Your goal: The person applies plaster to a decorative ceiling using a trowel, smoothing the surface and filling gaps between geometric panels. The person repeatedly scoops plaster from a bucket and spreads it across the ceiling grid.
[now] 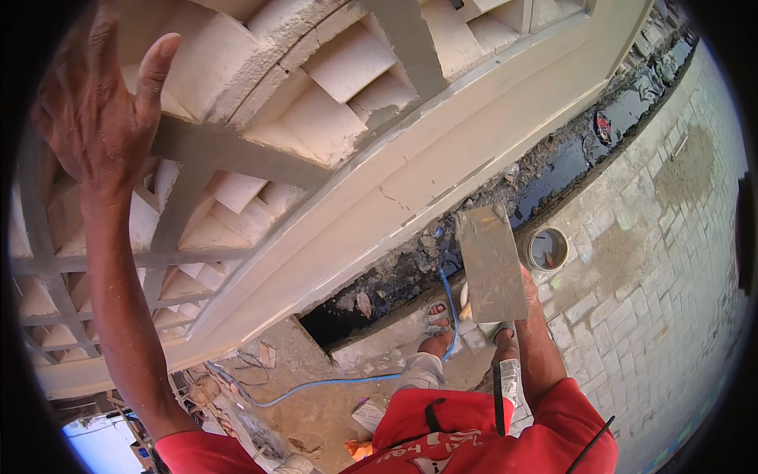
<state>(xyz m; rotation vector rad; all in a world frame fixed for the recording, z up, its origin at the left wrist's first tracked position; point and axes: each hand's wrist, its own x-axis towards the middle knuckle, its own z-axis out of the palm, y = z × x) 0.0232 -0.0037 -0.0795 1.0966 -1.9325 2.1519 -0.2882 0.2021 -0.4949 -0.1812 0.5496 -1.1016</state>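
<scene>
My left hand [101, 122] is raised at the upper left with its fingers stretched apart and nothing in it. It lies over the pale lattice wall [260, 150], whose ribs carry grey coating; whether the palm touches the wall I cannot tell. In front of my body, my right hand [531, 294] grips a plastering trowel [495, 261]. The trowel's flat rectangular blade is smeared grey and hides most of the fingers. Below the lattice runs a smooth beige band [410, 201], apart from the trowel.
An open drain [562, 180] with dark water and rubble follows the wall's foot. Beside it stands a round bucket [564, 238] with liquid inside. A blue hose [332, 382] curls past my feet. Paving blocks [624, 316] cover the right side; debris [217, 395] lies lower left.
</scene>
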